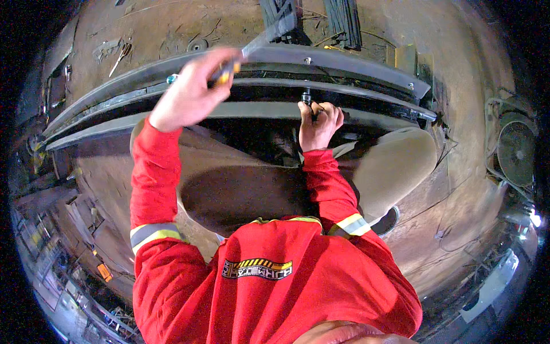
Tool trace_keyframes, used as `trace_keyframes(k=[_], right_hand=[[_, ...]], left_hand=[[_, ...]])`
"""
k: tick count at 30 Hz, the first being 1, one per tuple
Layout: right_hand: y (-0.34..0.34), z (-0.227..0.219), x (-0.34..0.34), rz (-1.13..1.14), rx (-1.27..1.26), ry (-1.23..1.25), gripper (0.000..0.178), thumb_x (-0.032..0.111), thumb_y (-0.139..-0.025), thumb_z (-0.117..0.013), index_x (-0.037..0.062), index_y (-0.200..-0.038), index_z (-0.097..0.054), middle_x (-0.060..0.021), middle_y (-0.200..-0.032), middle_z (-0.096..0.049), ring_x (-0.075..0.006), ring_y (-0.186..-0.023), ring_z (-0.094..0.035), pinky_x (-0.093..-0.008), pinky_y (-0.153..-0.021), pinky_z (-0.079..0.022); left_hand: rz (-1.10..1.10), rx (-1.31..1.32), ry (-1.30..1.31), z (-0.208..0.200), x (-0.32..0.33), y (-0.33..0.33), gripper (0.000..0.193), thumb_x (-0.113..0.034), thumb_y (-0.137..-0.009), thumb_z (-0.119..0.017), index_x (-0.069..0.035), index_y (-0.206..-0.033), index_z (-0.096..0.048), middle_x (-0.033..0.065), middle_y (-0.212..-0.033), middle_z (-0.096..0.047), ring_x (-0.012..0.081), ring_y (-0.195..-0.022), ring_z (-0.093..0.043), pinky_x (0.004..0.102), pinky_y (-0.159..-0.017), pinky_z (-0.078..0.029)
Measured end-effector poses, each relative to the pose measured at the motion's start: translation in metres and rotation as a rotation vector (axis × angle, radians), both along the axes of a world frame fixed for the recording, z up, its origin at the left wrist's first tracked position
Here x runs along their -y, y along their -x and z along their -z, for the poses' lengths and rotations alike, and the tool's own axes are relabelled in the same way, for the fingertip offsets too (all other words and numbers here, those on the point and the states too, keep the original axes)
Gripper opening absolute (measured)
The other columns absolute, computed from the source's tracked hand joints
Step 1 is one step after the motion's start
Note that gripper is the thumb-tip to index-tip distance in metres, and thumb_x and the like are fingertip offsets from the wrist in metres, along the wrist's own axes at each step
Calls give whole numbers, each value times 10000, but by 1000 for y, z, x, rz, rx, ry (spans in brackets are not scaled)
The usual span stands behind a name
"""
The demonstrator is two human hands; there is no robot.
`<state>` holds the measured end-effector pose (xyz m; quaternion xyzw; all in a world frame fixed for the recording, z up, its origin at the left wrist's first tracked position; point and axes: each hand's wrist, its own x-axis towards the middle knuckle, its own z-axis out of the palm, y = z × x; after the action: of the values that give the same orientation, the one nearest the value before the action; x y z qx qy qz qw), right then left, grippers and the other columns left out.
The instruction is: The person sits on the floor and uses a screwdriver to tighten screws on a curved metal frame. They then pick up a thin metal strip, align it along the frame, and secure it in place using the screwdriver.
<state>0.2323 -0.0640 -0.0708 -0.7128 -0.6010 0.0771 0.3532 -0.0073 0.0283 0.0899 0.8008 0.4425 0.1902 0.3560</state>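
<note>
My left hand (197, 86) is raised over the long grey metal rails and blurred by motion. It grips the yellow-and-black handle of what looks like a hammer (266, 39), whose metal shaft and smeared head reach to the upper right. Lower and to the right, my right hand (321, 123) closes around a short black cylindrical tool (306, 98). The narrow tip of that tool points away from me, against or just over the middle rail (358, 92); contact is hard to tell. A grey outer rail (349, 59) with bright round spots along it lies farther off.
Bundled dark metal bars (344, 26) lie on the brown floor beyond the rails. A pliers-like tool (121, 59) is at the far left, near a round disc (197, 45). A round caged fan (517, 150) stands at the right. My knees are close behind the near rail (263, 110).
</note>
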Motion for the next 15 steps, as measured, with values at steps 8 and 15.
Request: trace_keyframes(k=[8, 15], right_hand=[[-8, 13, 2, -5, 35, -58, 227, 253, -766, -759, 46, -832, -696, -44, -834, -584, -246, -875, -559, -472, -974, -345], [-8, 11, 1, -10, 39, -40, 249, 260, -786, -752, 25, -852, -703, -57, -838, -600, -263, -877, -555, -436, -933, -348]], left_hand=[[59, -267, 31, 91, 32, -7, 327, -130, -770, -611, -102, -1095, -586, 173, -971, -649, 377, -877, -633, 443, -759, -521], [115, -331, 25, 104, 34, -14, 324, -145, -786, -599, -129, -1110, -582, 146, -917, -637, 359, -817, -636, 450, -698, -532]])
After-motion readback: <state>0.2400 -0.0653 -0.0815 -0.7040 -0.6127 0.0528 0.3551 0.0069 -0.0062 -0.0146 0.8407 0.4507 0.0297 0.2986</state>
